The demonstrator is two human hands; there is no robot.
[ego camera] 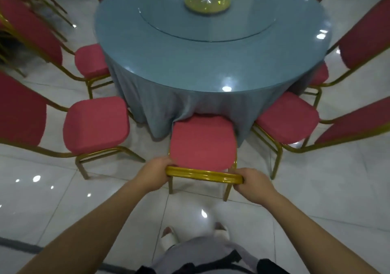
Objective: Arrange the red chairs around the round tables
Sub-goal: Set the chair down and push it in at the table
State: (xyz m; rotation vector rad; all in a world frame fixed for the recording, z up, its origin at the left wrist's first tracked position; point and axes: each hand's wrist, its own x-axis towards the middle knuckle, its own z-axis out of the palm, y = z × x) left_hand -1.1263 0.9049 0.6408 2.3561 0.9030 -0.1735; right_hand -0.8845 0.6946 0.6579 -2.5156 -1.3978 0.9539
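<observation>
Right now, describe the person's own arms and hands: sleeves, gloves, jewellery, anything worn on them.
Both arms are bare as far up as the view shows: no sleeve reaches the left forearm or the right forearm. The left hand and the right hand wear no gloves, and no watch, bracelet or ring shows. The picture is too soft to judge the nails.

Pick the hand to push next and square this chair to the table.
Likely the right hand: it and the left hand both grip the rail, but the right end sits farther from the table.
</observation>
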